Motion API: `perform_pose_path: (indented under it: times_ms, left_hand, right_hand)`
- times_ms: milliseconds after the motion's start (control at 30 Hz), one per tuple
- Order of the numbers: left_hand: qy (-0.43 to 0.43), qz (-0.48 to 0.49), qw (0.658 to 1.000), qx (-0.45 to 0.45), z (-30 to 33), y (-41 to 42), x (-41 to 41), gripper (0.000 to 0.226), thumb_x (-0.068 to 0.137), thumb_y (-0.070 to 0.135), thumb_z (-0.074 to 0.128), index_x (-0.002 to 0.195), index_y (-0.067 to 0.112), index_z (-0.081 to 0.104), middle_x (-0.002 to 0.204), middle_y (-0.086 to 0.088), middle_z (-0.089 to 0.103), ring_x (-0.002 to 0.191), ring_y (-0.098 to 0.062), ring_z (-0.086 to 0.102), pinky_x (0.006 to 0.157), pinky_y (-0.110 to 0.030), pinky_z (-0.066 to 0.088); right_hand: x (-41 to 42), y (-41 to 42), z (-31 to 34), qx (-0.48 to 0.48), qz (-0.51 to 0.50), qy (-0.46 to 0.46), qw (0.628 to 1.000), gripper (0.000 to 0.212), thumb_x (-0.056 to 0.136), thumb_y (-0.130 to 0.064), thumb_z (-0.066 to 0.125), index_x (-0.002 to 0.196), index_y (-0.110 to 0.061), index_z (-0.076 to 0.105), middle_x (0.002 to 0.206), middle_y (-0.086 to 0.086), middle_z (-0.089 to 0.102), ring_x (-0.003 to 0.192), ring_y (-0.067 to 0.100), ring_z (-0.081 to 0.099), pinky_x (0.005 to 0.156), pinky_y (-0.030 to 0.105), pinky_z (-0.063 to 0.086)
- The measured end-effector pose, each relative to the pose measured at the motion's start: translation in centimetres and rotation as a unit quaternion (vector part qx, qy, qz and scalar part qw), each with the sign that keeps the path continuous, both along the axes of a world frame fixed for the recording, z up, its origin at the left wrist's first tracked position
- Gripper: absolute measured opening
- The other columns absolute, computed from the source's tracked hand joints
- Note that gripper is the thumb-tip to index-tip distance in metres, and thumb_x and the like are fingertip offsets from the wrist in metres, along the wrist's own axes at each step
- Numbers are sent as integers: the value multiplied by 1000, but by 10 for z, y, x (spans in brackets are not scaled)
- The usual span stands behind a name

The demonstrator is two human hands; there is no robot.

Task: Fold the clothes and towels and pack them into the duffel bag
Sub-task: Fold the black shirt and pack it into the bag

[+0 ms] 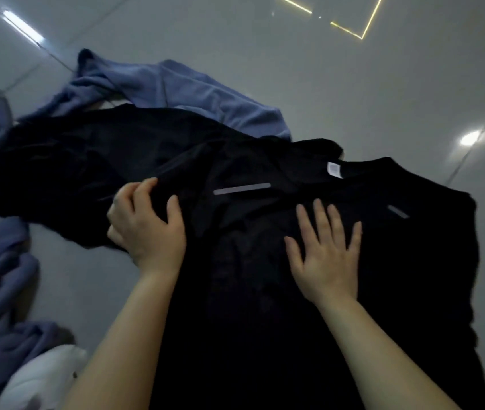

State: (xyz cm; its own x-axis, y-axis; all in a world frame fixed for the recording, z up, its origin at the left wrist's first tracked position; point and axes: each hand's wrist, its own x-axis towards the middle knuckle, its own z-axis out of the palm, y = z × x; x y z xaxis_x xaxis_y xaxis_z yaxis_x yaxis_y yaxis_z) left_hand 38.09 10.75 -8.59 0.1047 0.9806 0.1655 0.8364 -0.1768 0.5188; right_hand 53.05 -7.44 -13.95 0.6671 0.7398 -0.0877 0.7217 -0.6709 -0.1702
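Glossy grey tiled floor [294,84], dark grout lines, ceiling light reflections [470,138]

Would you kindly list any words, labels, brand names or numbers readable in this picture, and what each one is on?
No text can be read.
White neck label inside the collar of the black shirt: too small and blurred to read.
Grey strips on the shirt: plain bars, no lettering.
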Motion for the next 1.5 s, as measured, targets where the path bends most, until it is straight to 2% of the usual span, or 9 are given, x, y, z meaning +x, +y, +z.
perform_pose_path:
  times_ms: [233,400,533,667,867,967,1067,1333,1500]
  left_hand:
    - [120,-35,966,-227,12,62,-36,64,88,66,44,137,24,49,140,-5,43,132,-29,35,106,-50,27]
    - [4,-111,943,-314,17,97,-53,27,82,51,67,83,24,65,83,-1,66,89,-29,65,85,-46,52]
    - [-72,-133,969,-197,38,120,-46,13,82,34,73,80,24,64,81,-4,64,78,-20,60,79,-38,50]
    - [47,-160,985,-48,56,138,-22,33,82,49,68,99,21,71,92,-4,68,88,-24,62,81,-35,47]
    - [280,-127,949,-72,61,142,-25,60,75,72,59,96,16,64,100,-17,65,96,-40,59,77,-41,42]
    - [195,-119,944,-236,72,137,-34,73,59,81,58,80,11,64,82,-9,66,76,-27,60,65,-34,44]
    - [100,-142,912,-372,73,128,-40,38,65,49,80,80,16,69,81,-6,71,72,-23,66,64,-32,51]
    - [65,-102,988,-94,106,110,-18,31,86,38,66,108,17,65,108,-10,66,100,-28,61,89,-41,50]
    - [-63,-137,960,-234,107,62,31,21,89,33,63,107,22,58,98,0,62,68,-14,59,35,-19,42]
  right_hand:
    - [-1,2,1,-14,-18,-4,1000,63,93,-55,25,150,-28,29,157,3,27,147,23,17,116,57,5]
    - [0,1,2,-15,-18,-7,1000,64,93,-56,22,150,-27,26,158,3,24,147,23,14,117,55,2]
    - [-1,1,2,-12,-20,-10,1000,64,93,-56,22,151,-28,24,159,2,22,148,22,12,117,55,1]
    - [-1,1,2,-10,-23,-16,1000,64,93,-56,22,151,-27,26,158,3,24,147,23,15,117,55,3]
    - [-1,1,0,-4,-24,-15,1000,64,93,-56,22,150,-28,27,158,3,25,147,22,14,117,55,2]
    - [0,1,0,-8,-22,-12,1000,65,93,-56,22,150,-27,27,158,3,24,147,22,14,117,54,1]
    - [-1,1,1,-9,-23,-12,1000,65,93,-57,21,150,-27,27,158,2,24,147,22,14,117,54,1]
    - [-1,1,2,-7,-25,-15,1000,64,93,-56,23,150,-27,28,158,3,25,147,22,14,118,55,4]
    - [0,0,2,-3,-22,-17,1000,64,93,-55,25,149,-26,30,157,4,27,146,23,18,117,56,5]
